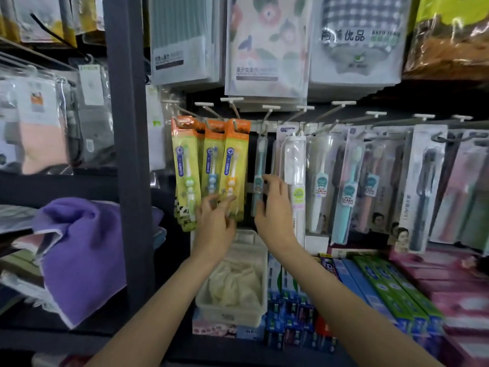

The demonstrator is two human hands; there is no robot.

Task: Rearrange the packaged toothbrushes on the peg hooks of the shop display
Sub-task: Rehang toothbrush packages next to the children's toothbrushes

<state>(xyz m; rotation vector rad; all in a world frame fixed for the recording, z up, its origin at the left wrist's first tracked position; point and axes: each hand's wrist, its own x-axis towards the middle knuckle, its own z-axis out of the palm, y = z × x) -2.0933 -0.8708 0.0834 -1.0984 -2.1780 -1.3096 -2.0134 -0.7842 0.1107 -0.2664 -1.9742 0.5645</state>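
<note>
Teal toothbrush pack (258,173) hangs vertical; seemingly bristles-up.

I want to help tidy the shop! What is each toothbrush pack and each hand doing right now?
Orange-yellow kids' toothbrush packs: hanging on pegs, tilted.
Teal toothbrush pack: hanging on its peg.
White toothbrush pack: hanging on its peg.
Left hand: fingers curled at the bottom of the orange-yellow packs.
Right hand: fingers touching the teal pack.

"CLEAN": toothbrush pack labels (321,187) | "尚美优品": checked towel pack (354,38)
</note>
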